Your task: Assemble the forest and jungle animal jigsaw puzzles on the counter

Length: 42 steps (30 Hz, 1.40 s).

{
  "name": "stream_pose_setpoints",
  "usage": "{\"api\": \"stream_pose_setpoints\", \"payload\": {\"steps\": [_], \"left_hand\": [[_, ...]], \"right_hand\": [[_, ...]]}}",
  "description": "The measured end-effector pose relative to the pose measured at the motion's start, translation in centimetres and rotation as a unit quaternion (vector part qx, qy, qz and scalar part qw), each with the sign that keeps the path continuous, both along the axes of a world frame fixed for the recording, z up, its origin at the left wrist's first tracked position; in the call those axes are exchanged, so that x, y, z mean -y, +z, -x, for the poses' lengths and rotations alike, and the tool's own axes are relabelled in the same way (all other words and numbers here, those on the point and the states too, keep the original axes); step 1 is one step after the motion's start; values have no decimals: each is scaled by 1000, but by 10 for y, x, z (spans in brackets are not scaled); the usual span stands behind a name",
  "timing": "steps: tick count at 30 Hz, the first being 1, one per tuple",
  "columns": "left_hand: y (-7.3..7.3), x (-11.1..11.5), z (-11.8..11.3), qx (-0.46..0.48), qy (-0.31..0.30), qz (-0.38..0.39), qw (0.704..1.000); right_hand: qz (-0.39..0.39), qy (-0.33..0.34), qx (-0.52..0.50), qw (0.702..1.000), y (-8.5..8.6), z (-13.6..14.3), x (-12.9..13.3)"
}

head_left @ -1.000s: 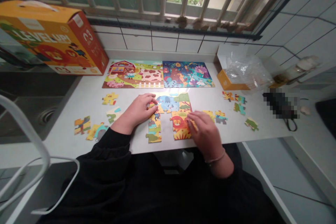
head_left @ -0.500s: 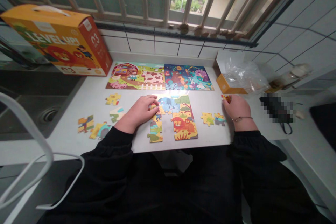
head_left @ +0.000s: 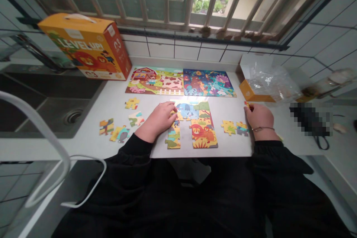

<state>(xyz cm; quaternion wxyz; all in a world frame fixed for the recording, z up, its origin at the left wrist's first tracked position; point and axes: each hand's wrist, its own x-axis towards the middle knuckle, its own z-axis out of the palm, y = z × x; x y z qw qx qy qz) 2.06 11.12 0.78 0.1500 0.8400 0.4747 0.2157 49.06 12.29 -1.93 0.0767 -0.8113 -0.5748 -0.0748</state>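
A partly joined jigsaw puzzle [head_left: 205, 132] with an elephant and lions lies before me, with a gap in its lower middle. My left hand [head_left: 158, 119] rests flat at the puzzle's upper left edge, fingers stretched out and partly over it. To the right, my right hand [head_left: 261, 116] is closed on a small puzzle piece [head_left: 247, 105], of which only a red and yellow bit shows. Just left of that hand lie a yellow piece [head_left: 228, 127] and a blue-grey piece [head_left: 242, 128]. Several loose pieces, one yellow [head_left: 132, 103], lie left of my left arm.
A finished farm puzzle [head_left: 156, 81] and a dark blue animal puzzle [head_left: 209, 83] lie behind. An orange box [head_left: 86, 50] stands at the back left, beside a sink [head_left: 52, 113]. At the back right, an open box [head_left: 255, 91] holds clear plastic. A white tube [head_left: 55, 139] curves at left.
My view has turned left, so everything sits further right in the picture. Both hands stay at nearly the same places on the counter, the right one still holding its piece.
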Motion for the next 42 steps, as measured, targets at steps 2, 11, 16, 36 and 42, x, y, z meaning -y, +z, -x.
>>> {"api": "stream_pose_setpoints", "payload": {"steps": [2, 11, 16, 36, 42], "left_hand": [[6, 17, -5, -29, 18, -18, 999], [20, 87, 57, -123, 164, -15, 979], [28, 104, 132, -254, 319, 31, 913], [37, 108, 147, -287, 400, 176, 852], [32, 105, 151, -267, 387, 191, 862]], "right_hand": [[-14, 1, -6, 1000, -2, -1, 1], [-13, -16, -28, 999, -1, -5, 2], [-7, -13, -40, 999, 1, -7, 1], [0, -13, -45, 999, 3, -7, 2], [4, -13, -40, 999, 2, -9, 1]]}}
